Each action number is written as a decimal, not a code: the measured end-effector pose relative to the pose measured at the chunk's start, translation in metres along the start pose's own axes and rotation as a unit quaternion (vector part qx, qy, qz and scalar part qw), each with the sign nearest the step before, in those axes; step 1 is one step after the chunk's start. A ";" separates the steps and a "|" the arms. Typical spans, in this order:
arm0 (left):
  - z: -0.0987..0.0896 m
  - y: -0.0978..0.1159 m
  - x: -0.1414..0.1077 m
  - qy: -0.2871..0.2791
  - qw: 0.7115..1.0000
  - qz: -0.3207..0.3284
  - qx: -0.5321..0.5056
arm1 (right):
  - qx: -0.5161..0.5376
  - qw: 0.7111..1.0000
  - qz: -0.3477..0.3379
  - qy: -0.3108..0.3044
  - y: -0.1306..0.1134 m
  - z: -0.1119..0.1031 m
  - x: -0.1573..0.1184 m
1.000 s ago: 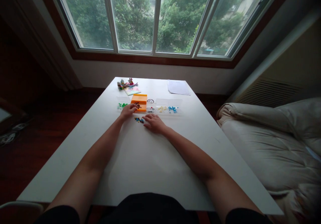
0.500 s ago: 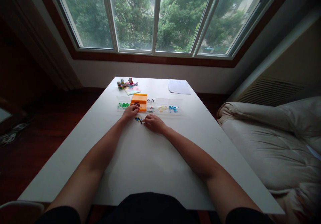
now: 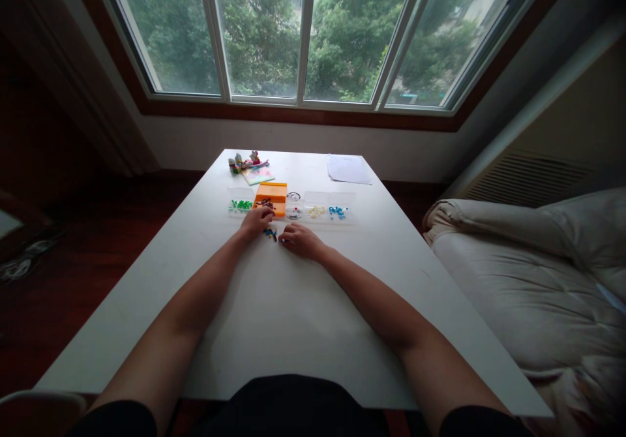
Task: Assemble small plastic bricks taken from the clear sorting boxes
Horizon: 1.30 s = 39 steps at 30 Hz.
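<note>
We see a white table [image 3: 303, 332]. Far left, we have small figures [image 3: 238, 163] next to a card [image 3: 259, 175]; far right, papers [image 3: 349, 169]. Nearer, we find, left to right, a clear box [image 3: 240, 193], an orange box [image 3: 272, 190], a round box [image 3: 293, 214] and clear trays [image 3: 330, 198]. Nearer still lie mixed pieces [image 3: 270, 233].

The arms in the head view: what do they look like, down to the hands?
A person's bare arms, with short black sleeves. The left hand and right hand wear no gloves; no watch shows. Rings are too small to tell.
</note>
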<state>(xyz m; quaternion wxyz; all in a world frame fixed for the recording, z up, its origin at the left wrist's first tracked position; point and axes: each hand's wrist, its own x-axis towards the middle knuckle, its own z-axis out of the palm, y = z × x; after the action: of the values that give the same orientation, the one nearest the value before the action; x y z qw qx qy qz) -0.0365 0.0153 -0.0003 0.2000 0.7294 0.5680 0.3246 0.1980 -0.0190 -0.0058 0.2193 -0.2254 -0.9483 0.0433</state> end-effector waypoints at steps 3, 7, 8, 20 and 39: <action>0.000 0.001 -0.001 -0.002 1.000 -0.001 0.002 | -0.003 1.000 0.007 0.000 -0.001 0.001 0.000; 0.000 0.002 -0.002 -0.004 1.000 -0.006 0.005 | 0.000 1.000 0.028 0.004 -0.001 0.001 -0.001; 0.000 0.002 -0.002 -0.004 1.000 -0.007 0.006 | 0.003 0.999 0.031 0.005 0.000 0.001 -0.001; -0.001 0.002 -0.005 -0.007 1.000 -0.006 0.006 | 0.008 0.999 0.040 0.002 0.004 -0.002 -0.003; -0.001 0.001 -0.004 -0.014 0.999 0.008 0.034 | -0.004 0.995 0.096 0.008 0.013 -0.006 -0.006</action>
<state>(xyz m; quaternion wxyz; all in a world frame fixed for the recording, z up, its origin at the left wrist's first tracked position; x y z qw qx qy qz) -0.0374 0.0110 -0.0004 0.1804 0.7445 0.5703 0.2965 0.2110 -0.0102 -0.0052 0.2210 -0.3163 -0.9207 0.0588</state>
